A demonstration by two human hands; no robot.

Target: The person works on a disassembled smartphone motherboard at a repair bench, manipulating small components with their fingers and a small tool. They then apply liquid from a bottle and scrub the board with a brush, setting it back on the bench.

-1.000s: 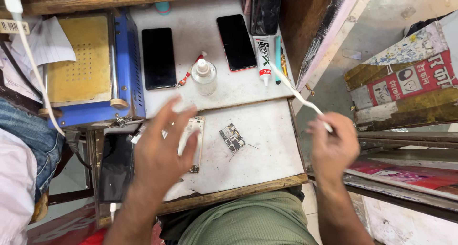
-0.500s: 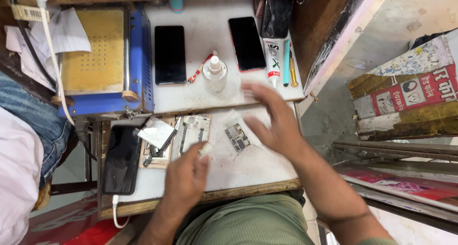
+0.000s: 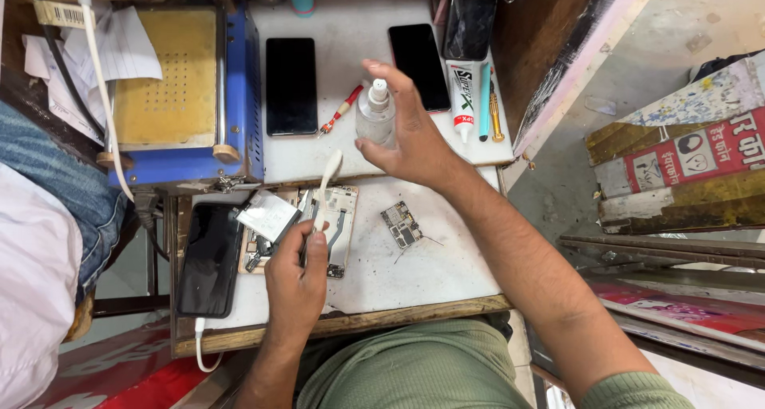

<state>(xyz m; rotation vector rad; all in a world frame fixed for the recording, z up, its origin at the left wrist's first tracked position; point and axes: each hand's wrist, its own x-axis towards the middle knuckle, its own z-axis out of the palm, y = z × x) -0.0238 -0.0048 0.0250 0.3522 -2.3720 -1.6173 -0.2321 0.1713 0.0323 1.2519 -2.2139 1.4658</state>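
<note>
Low in the frame's centre, the left hand (image 3: pixel 293 277) is gripping a white toothbrush (image 3: pixel 325 184), fingers clenched on its handle, above the opened phone (image 3: pixel 323 226). Farther up at centre, the right hand (image 3: pixel 406 130) is closing its fingers around the clear spray bottle (image 3: pixel 374 114). Best to be holding the bottle upright and dispensing sparingly onto the bristles.

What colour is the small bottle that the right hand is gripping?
The small bottle in the right hand is clear with a white spray top, seen in the head view.
</note>
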